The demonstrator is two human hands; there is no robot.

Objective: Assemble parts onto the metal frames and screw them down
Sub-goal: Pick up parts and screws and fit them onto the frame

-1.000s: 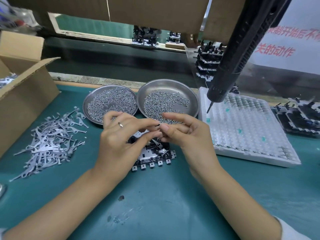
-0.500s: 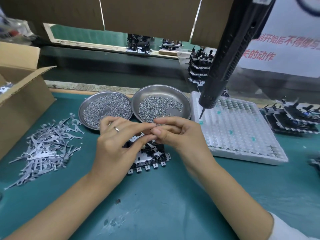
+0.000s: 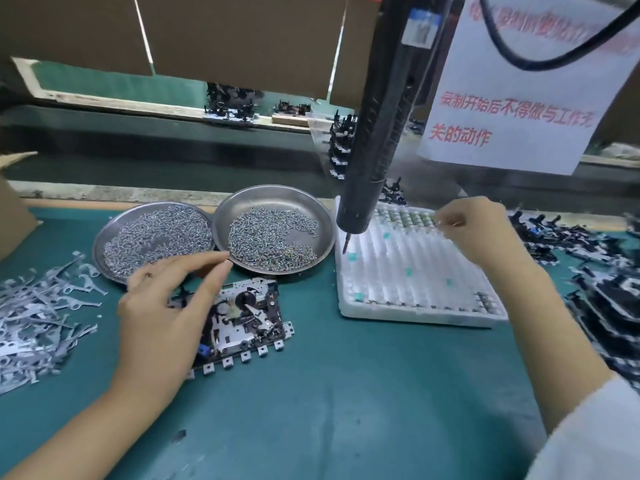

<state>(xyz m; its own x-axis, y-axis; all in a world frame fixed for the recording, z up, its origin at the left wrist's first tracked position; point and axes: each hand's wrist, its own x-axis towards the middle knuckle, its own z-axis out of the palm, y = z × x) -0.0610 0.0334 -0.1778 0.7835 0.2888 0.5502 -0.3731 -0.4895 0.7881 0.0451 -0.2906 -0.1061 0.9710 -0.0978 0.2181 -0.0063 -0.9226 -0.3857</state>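
Lying on the green table (image 3: pixel 329 393), the metal frame (image 3: pixel 242 317) sits partly under the left hand (image 3: pixel 162 306), fingers relaxed; right hand (image 3: pixel 474 230) pinches something tiny over the white tray (image 3: pixel 415 306).

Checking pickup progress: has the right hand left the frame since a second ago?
Yes. The right hand has swung rightward off the metal frame, past the hanging screwdriver, over the white tray.
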